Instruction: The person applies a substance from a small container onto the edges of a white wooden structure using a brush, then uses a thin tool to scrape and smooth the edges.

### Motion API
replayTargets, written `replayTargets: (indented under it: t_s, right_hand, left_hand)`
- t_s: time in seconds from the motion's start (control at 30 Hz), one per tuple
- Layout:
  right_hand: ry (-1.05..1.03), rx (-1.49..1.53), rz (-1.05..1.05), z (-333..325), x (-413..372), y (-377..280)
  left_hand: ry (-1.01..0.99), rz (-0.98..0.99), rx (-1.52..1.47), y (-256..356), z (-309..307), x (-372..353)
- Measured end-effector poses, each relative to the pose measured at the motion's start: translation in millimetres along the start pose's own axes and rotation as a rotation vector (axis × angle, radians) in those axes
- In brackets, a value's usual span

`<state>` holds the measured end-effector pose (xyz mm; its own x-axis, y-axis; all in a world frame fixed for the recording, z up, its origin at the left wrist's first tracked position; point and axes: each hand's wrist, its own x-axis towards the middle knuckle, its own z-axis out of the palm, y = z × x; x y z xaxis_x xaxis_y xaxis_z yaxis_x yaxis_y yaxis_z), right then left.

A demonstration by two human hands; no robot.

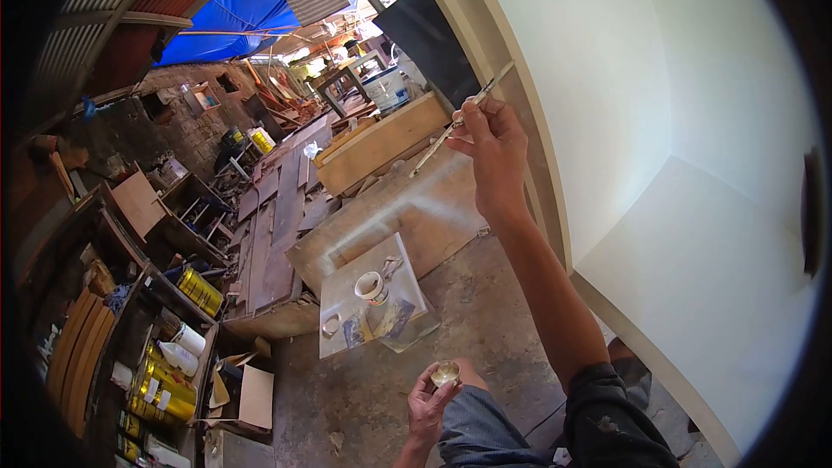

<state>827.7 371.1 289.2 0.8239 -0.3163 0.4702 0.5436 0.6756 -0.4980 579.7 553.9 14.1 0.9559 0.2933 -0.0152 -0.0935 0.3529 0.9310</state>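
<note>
My right hand (492, 143) is raised and pinches a thin, paint-spotted paintbrush (431, 154) with its fingers. The brush's upper end reaches the wooden front edge (536, 113) of a large white-lined cabinet (693, 78); its handle end points down to the left. Low in the view, by my knee, my left hand (425, 412) holds a small round cup (445, 373) upright in its fingers. Yellowish stuff lies inside the cup.
A paint-smeared board (334, 295) on the left carries a white tub (371, 288) and rags. Beyond it stands a wooden panel box (381, 143). Shelves at the lower left hold several yellow cans (165, 392) and bottles; an open carton (256, 397) stands beside them.
</note>
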Motion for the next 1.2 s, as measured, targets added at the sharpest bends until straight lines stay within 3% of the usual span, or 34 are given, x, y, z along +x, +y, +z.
replayTargets:
  t_s: [1.2]
  right_hand:
    - [-0.007,0.038,0.015,-4,-10,0]
  left_hand:
    - [-0.007,-0.012,0.004,-2,-2,-2]
